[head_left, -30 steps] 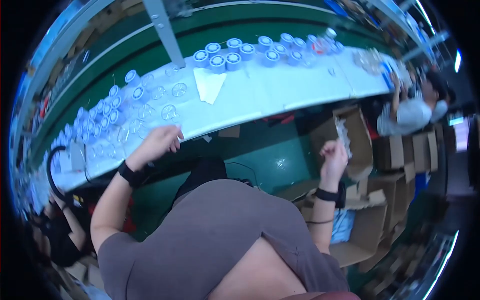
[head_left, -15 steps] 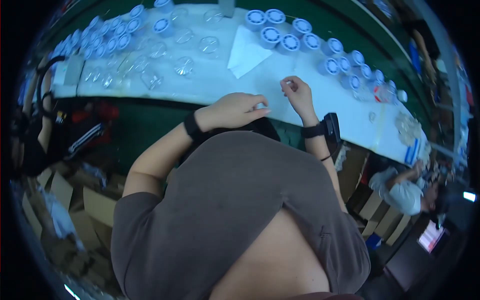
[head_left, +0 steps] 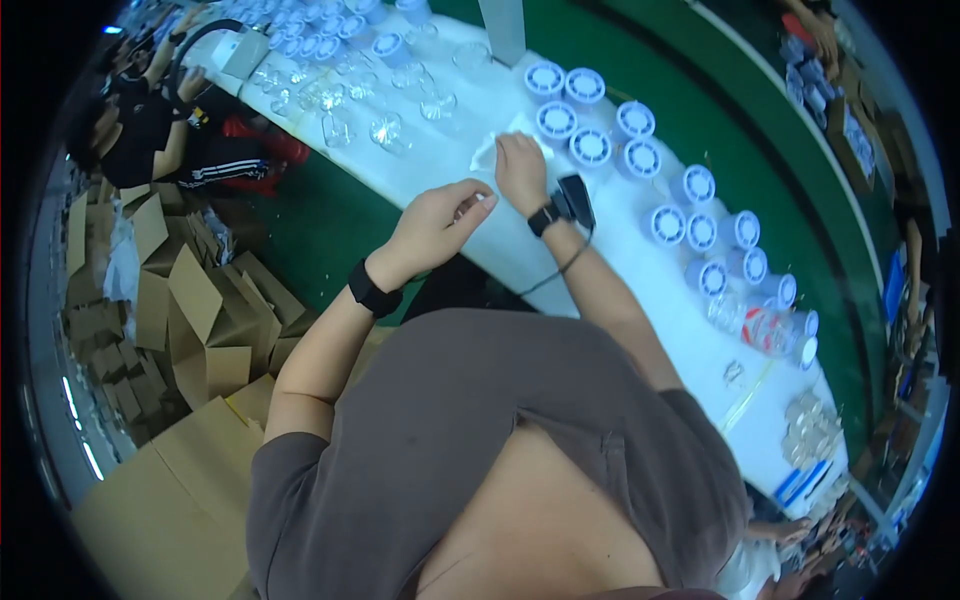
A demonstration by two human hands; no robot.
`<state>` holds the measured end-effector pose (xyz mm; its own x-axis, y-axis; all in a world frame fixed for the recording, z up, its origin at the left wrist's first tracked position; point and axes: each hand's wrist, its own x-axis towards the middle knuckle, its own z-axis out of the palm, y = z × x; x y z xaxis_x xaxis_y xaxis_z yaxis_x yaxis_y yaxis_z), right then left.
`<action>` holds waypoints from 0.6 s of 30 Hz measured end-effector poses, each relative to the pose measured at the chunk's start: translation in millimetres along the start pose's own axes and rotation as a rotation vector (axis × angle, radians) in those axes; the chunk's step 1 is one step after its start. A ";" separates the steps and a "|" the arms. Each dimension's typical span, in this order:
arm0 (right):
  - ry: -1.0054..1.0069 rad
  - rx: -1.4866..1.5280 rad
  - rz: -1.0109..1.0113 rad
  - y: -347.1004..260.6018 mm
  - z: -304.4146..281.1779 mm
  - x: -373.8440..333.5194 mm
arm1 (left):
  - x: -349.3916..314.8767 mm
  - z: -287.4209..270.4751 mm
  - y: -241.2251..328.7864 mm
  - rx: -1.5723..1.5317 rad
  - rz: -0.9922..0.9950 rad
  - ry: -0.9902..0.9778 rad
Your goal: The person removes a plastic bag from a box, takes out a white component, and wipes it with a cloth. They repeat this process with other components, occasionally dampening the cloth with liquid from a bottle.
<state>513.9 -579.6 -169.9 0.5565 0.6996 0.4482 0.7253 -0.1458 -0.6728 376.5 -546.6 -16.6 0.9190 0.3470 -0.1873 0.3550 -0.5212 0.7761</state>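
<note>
When reading outward from the bare right hand (head_left: 522, 175), find fingers close together and bent down at the white, thin, paper-like sheet (head_left: 484, 158); cannot tell whether touching or pinching. Find sheet on near side of the upright grey metal post (head_left: 503, 35), partly hidden by the hand, on the long white-topped table (head_left: 655, 285). Judge sheet very light, limp, quick to crease, perhaps apt to cling flat; best taken by a free edge or corner between thumb and fingertip, without a hard pull.

Log bare left hand (head_left: 430, 228) also on near side of post, farther from it than sheet. See fingers curled toward thumb, tips close, palm hollow; cannot tell whether pinching anything small.

Farther out, right of post, note pale-blue round plastic tubs with slotted disc tops (head_left: 591, 147). Judge stiff, fairly light, smooth; best gripped around the wall. Left of post, note clear, rounded, thin plastic pieces (head_left: 388, 130): likely feather-light, slippery, easily dented; lift by the rim. Well right of post, beside far tubs, note clear plastic bottle with red label and white cap (head_left: 765, 330), seemingly on its side; likely to roll or give when squeezed.
</note>
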 end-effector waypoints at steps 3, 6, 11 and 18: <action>0.130 0.355 0.190 -17.8 -18.7 -8.5 | 10.6 9.8 -13.4 -0.106 -0.055 0.148; 0.168 0.492 0.376 -18.3 -29.4 -22.3 | 16.9 29.4 -43.4 -0.299 -0.156 0.215; 0.003 0.333 0.235 -25.7 -43.0 -31.2 | 28.5 38.9 -69.0 -0.404 -0.232 0.251; 0.025 0.014 0.047 -55.5 -81.4 -41.1 | 38.9 21.9 -87.8 -0.449 0.029 0.056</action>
<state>483.8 -657.2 -103.1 0.6002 0.6743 0.4303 0.6924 -0.1686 -0.7016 384.8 -504.5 -105.1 0.9124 0.3851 -0.1387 0.2086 -0.1458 0.9671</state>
